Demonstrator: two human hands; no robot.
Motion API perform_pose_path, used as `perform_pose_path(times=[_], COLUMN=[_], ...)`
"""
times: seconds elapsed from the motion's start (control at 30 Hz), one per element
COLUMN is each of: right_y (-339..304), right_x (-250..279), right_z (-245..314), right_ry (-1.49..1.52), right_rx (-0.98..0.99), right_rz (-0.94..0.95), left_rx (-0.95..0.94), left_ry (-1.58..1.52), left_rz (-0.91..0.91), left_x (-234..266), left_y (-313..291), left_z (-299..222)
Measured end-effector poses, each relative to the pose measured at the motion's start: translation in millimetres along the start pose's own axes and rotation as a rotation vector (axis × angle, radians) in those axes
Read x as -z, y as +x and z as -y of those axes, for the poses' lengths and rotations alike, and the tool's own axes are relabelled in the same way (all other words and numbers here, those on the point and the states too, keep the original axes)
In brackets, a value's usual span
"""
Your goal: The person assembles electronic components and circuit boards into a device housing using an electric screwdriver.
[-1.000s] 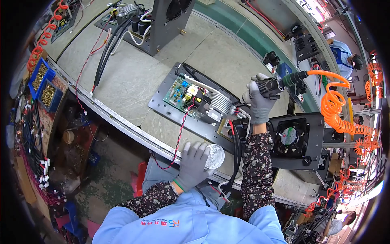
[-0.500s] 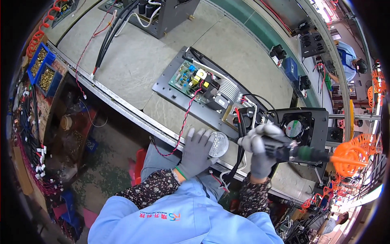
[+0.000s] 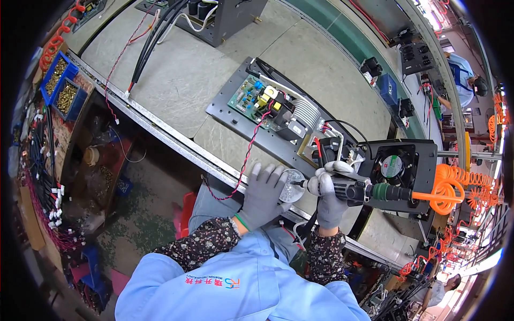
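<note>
My left hand (image 3: 262, 197), in a grey glove, lies flat at the table's front edge. Its fingers are stretched out, and it is against or right beside a round silver dish (image 3: 292, 198) holding small metal pieces that look like screws. In my right hand (image 3: 331, 207), also gloved, is a black air screwdriver (image 3: 350, 190). The tool lies nearly level, with its tip pointing left over the dish. Just beyond both hands is a dark metal panel (image 3: 219, 107) bearing a green circuit board (image 3: 239, 109), a ribbed silver coil and twisted red wires (image 3: 248, 151).
An orange coiled hose (image 3: 448, 184) runs from the screwdriver to the right. A black fan (image 3: 392, 167) in a dark housing stands beyond the tool. Blue bins (image 3: 75, 104) of brass-coloured fasteners are at far left. A dark chassis (image 3: 235, 21) stands at the back. Other people work at right.
My right hand has brought the screwdriver left and turned it, so its tip is now over the dish. My left hand stays beside the dish. The view has shifted slightly.
</note>
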State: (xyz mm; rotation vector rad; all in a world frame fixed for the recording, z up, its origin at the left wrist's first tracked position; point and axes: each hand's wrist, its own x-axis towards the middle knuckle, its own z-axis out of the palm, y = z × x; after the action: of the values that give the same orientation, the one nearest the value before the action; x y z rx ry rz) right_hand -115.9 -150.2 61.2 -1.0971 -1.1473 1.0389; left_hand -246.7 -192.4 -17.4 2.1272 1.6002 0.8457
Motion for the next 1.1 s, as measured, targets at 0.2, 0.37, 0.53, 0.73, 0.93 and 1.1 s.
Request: perform_pose_path(times=[0.2, 0.37, 0.53, 0.73, 0.93, 1.1], right_y=[1, -1, -7, -8, 3, -17], right_x=[4, 1, -6, 2, -9, 7], right_z=[-2, -3, 0, -10, -4, -7], right_ry=[0.031, 0.01, -0.039, -0.217, 0.132, -0.374], right_rx=[-0.057, -0.026, -0.006, 0.159, -0.085, 0.193], right_rz=[0.009, 0.019, 0.038, 0.067, -0.198, 0.241], left_rx=[0.002, -0.001, 0.007, 0.001, 0.001, 0.006], left_ry=[0.007, 0.011, 0.002, 0.003, 0.013, -0.013], left_rz=[0.001, 0.014, 0.023, -0.003, -0.001, -0.002], left_x=[1, 0, 2, 0, -1, 0], left_y=[1, -1, -2, 1, 1, 0], left_z=[0, 0, 0, -2, 2, 1])
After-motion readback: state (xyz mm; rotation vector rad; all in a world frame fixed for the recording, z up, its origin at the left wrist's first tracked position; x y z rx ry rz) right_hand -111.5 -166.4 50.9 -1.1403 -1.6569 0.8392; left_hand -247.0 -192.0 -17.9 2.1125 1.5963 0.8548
